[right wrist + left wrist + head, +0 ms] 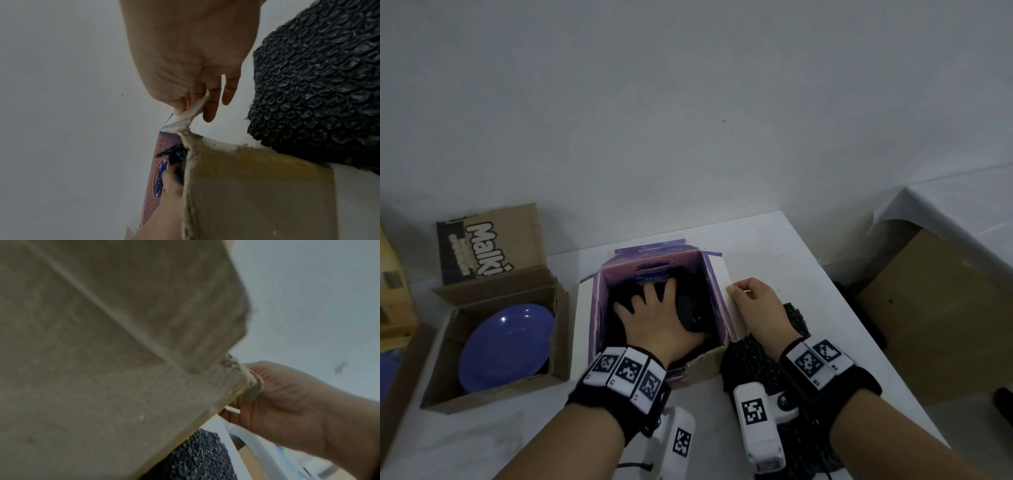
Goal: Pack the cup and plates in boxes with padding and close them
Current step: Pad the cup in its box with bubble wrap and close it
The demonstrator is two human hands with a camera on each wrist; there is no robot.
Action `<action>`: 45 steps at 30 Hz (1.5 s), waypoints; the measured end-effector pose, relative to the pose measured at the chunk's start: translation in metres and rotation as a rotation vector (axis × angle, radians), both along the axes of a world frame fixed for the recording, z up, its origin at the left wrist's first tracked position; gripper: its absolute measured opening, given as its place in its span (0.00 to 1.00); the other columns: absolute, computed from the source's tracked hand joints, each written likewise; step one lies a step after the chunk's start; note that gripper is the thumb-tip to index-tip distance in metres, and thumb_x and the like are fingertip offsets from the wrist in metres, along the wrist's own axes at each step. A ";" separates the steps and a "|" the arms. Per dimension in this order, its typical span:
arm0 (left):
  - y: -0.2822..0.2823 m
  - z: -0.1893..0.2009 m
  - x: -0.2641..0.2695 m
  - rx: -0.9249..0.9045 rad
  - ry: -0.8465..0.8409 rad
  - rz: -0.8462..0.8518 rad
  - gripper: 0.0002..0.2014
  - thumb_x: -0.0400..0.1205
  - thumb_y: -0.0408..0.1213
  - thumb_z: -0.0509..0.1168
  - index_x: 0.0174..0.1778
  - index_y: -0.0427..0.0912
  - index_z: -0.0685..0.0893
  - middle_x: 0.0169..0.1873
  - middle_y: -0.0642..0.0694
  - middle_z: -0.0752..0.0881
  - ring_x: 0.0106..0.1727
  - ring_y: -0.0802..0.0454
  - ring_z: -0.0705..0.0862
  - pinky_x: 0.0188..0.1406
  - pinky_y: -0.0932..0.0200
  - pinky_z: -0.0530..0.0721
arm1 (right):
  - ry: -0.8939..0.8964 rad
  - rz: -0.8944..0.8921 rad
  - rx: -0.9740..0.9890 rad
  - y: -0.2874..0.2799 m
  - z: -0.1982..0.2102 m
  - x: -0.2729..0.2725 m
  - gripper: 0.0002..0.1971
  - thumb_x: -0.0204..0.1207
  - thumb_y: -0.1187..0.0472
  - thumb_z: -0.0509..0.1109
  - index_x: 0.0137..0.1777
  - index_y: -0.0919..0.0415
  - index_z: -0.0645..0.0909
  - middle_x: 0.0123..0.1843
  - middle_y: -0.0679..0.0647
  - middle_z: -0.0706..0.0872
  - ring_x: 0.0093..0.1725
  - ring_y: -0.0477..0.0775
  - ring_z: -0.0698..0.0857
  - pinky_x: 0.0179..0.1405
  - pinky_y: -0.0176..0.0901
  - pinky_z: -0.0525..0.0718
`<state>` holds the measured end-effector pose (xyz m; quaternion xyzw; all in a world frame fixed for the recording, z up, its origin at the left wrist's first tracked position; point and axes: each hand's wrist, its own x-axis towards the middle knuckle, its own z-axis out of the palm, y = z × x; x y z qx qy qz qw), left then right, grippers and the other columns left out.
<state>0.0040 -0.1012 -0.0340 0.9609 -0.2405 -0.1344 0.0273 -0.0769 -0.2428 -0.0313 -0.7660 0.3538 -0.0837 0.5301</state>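
Note:
A purple box [599, 308] stands open at the middle of the white table [774, 246]. My left hand [654, 315] reaches down into it, fingers spread flat on black bubble-wrap padding [688, 277]. No cup shows; the padding and my hand cover the box's inside. My right hand [753, 301] pinches the edge of the box's white right flap [722, 277]; the right wrist view shows thumb and fingers [209, 107] nipping that flap [193, 108]. A blue plate [506, 346] lies in an open brown box [496, 394] to the left. The left wrist view is mostly the box's cardboard wall [102, 353].
A roll of black bubble wrap [756, 353] lies under my right wrist, against the box's near right corner. The brown box's printed lid flap [489, 243] stands up behind it. To the right are a gap, a large brown carton [928, 308] and another covered table [962, 212].

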 end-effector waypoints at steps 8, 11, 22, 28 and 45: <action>-0.004 -0.004 0.007 -0.027 0.023 -0.212 0.35 0.73 0.63 0.61 0.76 0.62 0.60 0.77 0.46 0.56 0.80 0.40 0.51 0.68 0.14 0.49 | 0.003 -0.001 -0.004 0.001 -0.002 0.001 0.10 0.82 0.54 0.62 0.52 0.58 0.80 0.50 0.54 0.86 0.50 0.55 0.83 0.51 0.48 0.81; -0.002 -0.004 0.008 -0.062 0.042 -0.216 0.38 0.71 0.64 0.62 0.76 0.60 0.59 0.77 0.46 0.57 0.80 0.43 0.51 0.72 0.18 0.46 | -0.008 -0.008 -0.011 0.002 -0.001 0.000 0.10 0.82 0.54 0.62 0.53 0.59 0.80 0.49 0.54 0.86 0.49 0.53 0.83 0.48 0.46 0.80; 0.013 -0.014 0.000 -0.354 0.115 0.135 0.39 0.75 0.70 0.54 0.80 0.54 0.56 0.81 0.43 0.52 0.81 0.40 0.50 0.76 0.26 0.46 | -0.022 -0.022 -0.026 0.006 -0.009 0.002 0.11 0.82 0.54 0.62 0.53 0.61 0.80 0.49 0.56 0.86 0.50 0.56 0.84 0.54 0.48 0.81; 0.016 -0.007 0.005 -0.367 0.197 0.130 0.40 0.77 0.67 0.56 0.81 0.49 0.54 0.81 0.43 0.53 0.82 0.42 0.48 0.79 0.35 0.52 | -0.075 0.009 -0.007 0.002 -0.009 -0.007 0.13 0.83 0.55 0.60 0.46 0.63 0.81 0.42 0.52 0.85 0.43 0.53 0.82 0.47 0.47 0.79; 0.072 -0.003 0.031 -0.742 -0.196 0.220 0.24 0.78 0.30 0.64 0.71 0.39 0.71 0.65 0.35 0.77 0.66 0.36 0.74 0.67 0.48 0.68 | 0.410 0.342 -0.519 0.038 -0.053 -0.072 0.17 0.78 0.57 0.63 0.63 0.64 0.68 0.75 0.61 0.68 0.66 0.62 0.77 0.53 0.46 0.77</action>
